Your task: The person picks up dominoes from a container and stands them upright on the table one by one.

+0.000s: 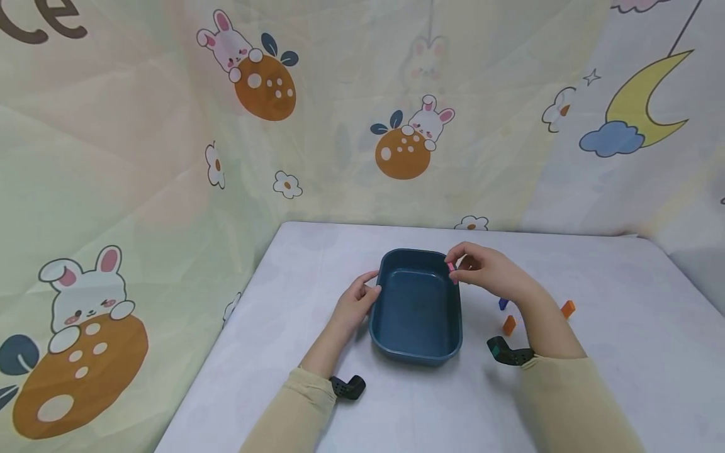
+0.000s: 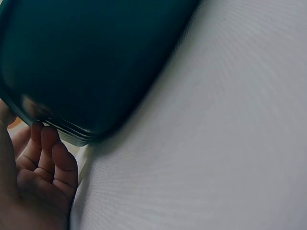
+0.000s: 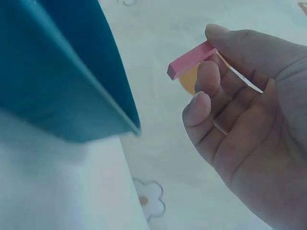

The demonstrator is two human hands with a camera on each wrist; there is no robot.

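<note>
A deep dark blue rectangular tray with rounded corners lies on the white table. At its left rim, my left hand holds the side, thumb by the edge and fingers against the outer wall in the left wrist view. My right hand is over the tray's far right corner, pinching a small pink block between thumb and fingertips. The right wrist view shows that block sticking out toward the tray wall. No block shows inside the tray.
Right of the tray, near the right forearm, are an orange block, a dark blue block partly hidden by the wrist, and another orange block. A printed cloth backdrop rises behind the white table.
</note>
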